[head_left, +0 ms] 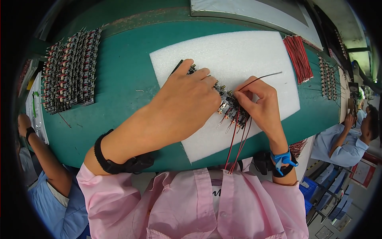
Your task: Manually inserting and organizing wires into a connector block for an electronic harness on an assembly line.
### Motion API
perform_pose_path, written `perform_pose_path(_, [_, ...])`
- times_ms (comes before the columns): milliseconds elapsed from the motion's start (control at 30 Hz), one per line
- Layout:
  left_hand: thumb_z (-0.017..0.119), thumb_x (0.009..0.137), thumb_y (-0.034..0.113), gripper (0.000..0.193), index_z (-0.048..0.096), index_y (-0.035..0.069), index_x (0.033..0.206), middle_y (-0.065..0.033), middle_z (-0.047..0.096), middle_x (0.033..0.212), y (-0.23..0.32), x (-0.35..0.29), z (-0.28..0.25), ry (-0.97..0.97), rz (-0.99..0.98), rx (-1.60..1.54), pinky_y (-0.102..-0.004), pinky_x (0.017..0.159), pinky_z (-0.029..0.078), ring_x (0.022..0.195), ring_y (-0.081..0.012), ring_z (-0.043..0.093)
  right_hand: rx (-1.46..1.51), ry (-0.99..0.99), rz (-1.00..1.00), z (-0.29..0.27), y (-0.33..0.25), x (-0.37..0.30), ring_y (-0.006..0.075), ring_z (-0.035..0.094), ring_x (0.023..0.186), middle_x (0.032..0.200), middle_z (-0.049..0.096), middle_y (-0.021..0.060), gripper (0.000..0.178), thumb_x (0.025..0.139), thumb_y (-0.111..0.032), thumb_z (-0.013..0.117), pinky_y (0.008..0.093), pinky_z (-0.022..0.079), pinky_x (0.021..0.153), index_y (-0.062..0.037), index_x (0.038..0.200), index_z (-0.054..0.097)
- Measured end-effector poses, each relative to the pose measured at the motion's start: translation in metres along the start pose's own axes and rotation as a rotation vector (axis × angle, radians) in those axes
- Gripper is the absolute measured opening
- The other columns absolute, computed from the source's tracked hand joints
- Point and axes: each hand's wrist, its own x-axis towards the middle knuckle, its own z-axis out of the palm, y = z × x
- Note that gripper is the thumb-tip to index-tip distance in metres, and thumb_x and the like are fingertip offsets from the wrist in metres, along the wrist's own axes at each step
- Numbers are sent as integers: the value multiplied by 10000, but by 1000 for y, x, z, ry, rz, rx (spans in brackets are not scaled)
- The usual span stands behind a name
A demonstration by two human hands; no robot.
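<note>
A strip of small circuit boards with many tiny parts lies slantwise over a white foam sheet. My left hand is curled over the strip's upper left stretch, covering much of it. At the lower right end, my right hand pinches a thin red wire between thumb and forefinger, close against the boards. The wire's dark end sticks out up and to the right. Several red and dark wires hang from the strip toward my pink shirt. The wire's contact with the board is hidden by my fingers.
Rows of similar boards stand at the left of the green table. A bundle of red wires lies at the foam's right edge, with more boards beyond. A metal frame borders the back. Co-workers sit on both sides.
</note>
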Motion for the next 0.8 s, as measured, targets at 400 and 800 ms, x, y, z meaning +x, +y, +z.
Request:
perform_pose_path(400, [544,719,103,119,591,-4,740,-118,555,988,1,1,-1,-26,-8,4,-387,898,290,1020,-234,466,-42,84,-9,6,1,-3,75,430,536,602,506,25,39,666,13,587,208,352,492,40,669,560])
perform_pose_path(800, [539,733,113,115,585,8,745,-113,552,993,0,-1,2,-1,2,8,-393,912,277,1032,-226,456,-72,123,-63,9,3,-3,116,456,464,593,500,59,57,644,-4,591,231,345,430,15,630,539])
